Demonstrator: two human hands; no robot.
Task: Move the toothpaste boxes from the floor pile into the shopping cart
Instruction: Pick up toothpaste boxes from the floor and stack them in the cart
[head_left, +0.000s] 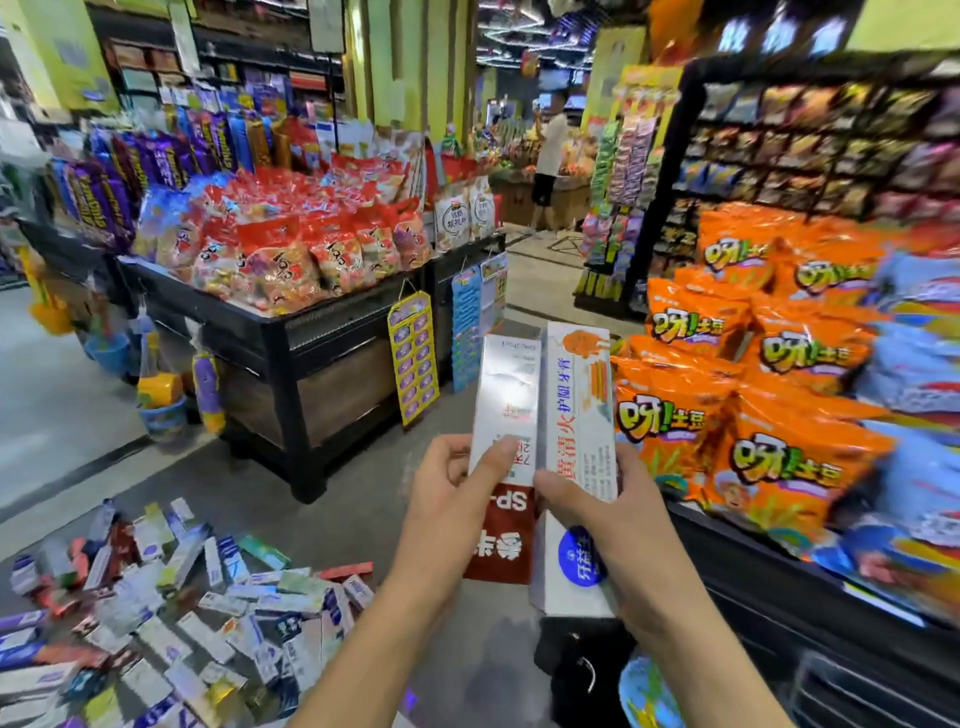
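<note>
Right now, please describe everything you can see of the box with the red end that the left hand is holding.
The box with the red end is a long, narrow toothpaste carton, of glossy card as it looks. Its upper part is silvery white with small red print; its near end is red with white characters. It stands almost upright, tilted slightly, above the floor. The left hand pinches it near the middle, thumb on the front face. Its right edge lies against the white and orange box, which the right hand holds.

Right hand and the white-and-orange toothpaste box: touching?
Touching. The head view shows the right hand gripping the white-and-orange toothpaste box, thumb across its front face and fingers behind its right edge.
</note>
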